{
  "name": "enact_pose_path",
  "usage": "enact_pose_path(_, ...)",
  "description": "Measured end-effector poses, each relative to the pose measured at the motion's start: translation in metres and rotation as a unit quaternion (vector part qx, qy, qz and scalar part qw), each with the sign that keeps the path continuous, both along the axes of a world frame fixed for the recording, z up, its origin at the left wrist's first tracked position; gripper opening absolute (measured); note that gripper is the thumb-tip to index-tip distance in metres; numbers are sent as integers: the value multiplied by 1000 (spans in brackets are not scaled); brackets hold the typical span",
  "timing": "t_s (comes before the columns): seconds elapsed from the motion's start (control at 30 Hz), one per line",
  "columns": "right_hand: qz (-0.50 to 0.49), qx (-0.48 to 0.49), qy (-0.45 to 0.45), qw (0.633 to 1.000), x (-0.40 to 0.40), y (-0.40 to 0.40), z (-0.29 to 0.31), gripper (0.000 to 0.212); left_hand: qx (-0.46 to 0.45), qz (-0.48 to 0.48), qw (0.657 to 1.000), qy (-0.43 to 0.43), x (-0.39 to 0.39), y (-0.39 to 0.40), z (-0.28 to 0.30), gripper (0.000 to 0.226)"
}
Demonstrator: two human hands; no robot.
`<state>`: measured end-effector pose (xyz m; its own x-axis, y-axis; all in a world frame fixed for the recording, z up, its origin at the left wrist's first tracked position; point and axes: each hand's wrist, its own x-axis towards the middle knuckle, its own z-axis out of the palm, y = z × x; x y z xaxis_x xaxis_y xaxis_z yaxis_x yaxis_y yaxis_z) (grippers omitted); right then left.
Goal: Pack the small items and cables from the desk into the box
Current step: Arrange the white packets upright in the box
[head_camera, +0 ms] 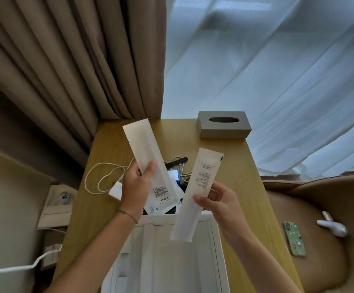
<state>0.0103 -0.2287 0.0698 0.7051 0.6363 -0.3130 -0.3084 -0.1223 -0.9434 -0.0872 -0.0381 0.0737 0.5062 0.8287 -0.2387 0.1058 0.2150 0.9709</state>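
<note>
Above the box (214, 240), which sits on the desk (224, 166) at its near edge, each hand holds a long white sachet. Left hand (134, 187) pinches the left sachet (144, 157) between thumb and curled fingers; right hand (218, 200) pinches the right sachet (193, 199), whose lower end hangs over the box. Best to lay both flat along the box's length. Beyond the box, a cable (100, 178) and charger (115, 190) wait.

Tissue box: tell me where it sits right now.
In the head view, the grey tissue box sits at the far right corner of the wooden desk, against the sheer white curtain, beyond both hands and their pouches.
</note>
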Motion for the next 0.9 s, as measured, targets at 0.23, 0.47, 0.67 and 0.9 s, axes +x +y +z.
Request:
enact_pose_path(0.23, 28, -98, 6, 995, -77, -25, -39, 33, 18, 6, 1000, 24, -90, -20, -22, 5)
enact_pose_path(0.47, 50, -207, 50, 976, -116, -27, -102, 32, -6, 21, 999, 37, -146, -27, -39, 6)
enact_pose_path(0.67, 85, -291, 32, 952, -123, -12, -139, 23, 4, 21, 999, 36, -169, -33, -39, 6)
enact_pose_path(0.9, 150, -354, -17, 923, -116, 4, -163, 14, -15, 32, 998, 43, -184, -40, -38, 5)
